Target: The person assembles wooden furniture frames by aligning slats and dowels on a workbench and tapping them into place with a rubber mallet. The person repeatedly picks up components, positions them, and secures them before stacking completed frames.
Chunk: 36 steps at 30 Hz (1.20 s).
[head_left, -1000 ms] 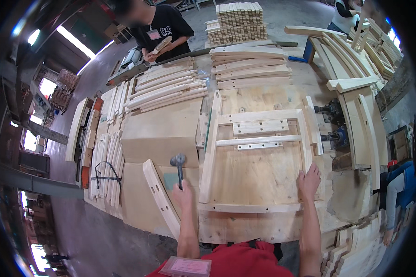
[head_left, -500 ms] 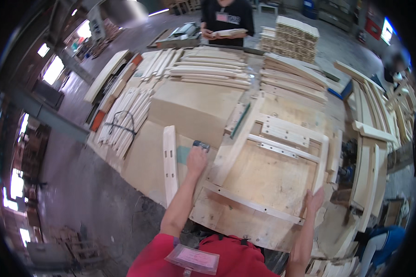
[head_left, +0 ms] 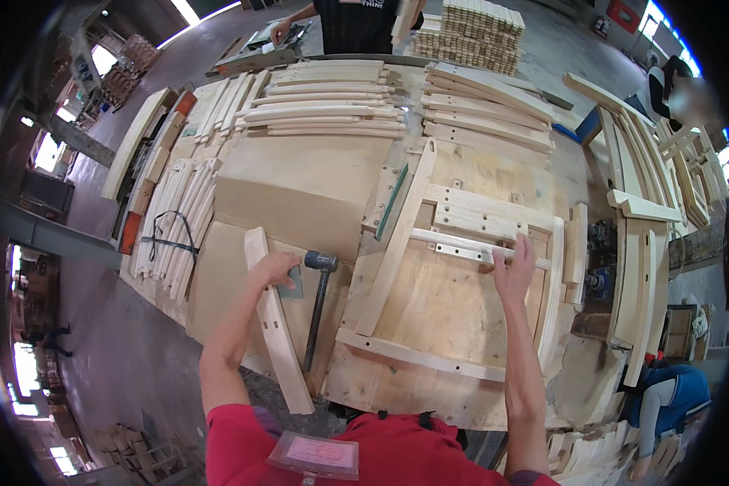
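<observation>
Plywood bench (head_left: 300, 186): left hand (head_left: 274, 269) flat beside mallet (head_left: 317, 301), handle toward person; right hand (head_left: 514, 271) grips rail (head_left: 470, 244).

You wear a red short-sleeved shirt (head_left: 381, 445); its sleeves end above your elbows, so both forearms are bare. A clear badge holder (head_left: 313, 455) with a pinkish card inside hangs at your chest. Your left hand (head_left: 274, 270) and right hand (head_left: 514, 271) are bare: no gloves, watch or rings show.
</observation>
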Tool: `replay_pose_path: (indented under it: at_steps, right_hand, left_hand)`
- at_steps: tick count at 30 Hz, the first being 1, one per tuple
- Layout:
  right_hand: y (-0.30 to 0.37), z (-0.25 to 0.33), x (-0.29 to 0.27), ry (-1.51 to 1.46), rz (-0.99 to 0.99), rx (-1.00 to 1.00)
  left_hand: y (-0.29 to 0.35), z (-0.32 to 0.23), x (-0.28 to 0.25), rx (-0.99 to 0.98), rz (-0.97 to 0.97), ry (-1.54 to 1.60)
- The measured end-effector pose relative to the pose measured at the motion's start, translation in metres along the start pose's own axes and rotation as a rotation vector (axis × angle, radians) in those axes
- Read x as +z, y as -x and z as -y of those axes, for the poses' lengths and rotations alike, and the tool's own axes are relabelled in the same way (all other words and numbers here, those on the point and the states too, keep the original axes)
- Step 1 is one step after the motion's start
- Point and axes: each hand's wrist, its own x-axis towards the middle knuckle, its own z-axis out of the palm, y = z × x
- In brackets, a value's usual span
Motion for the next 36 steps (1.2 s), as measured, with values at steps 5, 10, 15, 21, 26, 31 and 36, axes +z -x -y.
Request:
replay_pose_path:
  at_steps: [5,10,15,21,26,31,36]
  right_hand:
    - [-0.100,0.020,0.074,-0.054,0.127,-0.145]
    - [-0.141,0.011,0.127,0.164,0.380,-0.052]
    - [-0.161,0.028,0.149,0.132,0.451,-0.018]
    - [-0.155,0.003,0.157,0.049,0.338,-0.007]
    - [-0.159,-0.010,0.157,0.039,0.336,0.029]
    - [-0.162,-0.007,0.160,0.042,0.354,0.042]
    - [-0.162,0.003,0.161,0.029,0.359,0.034]
  left_hand:
    - [-0.004,0.031,-0.060,0.019,-0.320,0.181]
    - [-0.088,-0.064,-0.136,-0.199,-0.921,0.696]
    - [-0.201,-0.133,-0.143,-0.011,-1.042,0.832]
    - [-0.295,-0.166,-0.119,-0.042,-1.207,0.466]
    - [-0.311,-0.176,-0.117,-0.140,-1.141,0.455]
    - [-0.313,-0.180,-0.117,-0.136,-1.142,0.494]
    - [-0.316,-0.185,-0.118,-0.103,-1.170,0.544]
